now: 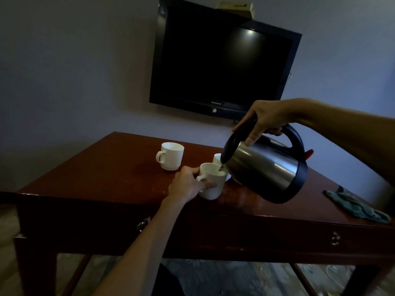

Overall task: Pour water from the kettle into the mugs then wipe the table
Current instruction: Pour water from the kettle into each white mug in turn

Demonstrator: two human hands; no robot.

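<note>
My right hand (266, 118) grips the black handle of a steel kettle (267, 167), which is tilted left with its spout over a white mug (213, 184). My left hand (186, 184) holds that mug by its handle side near the front of the dark wooden table (106, 178). A thin stream runs from the spout into the mug. A second white mug (170, 155) stands further back to the left. A third mug (217, 159) is mostly hidden behind the kettle's lid. A green cloth (357, 207) lies at the table's right edge.
A black television (220, 60) hangs on the wall behind the table, with a small box (235, 8) on top. The table front has drawers with metal pulls (142, 224). A damp patch (145, 169) shows left of the mugs. Patterned floor lies below.
</note>
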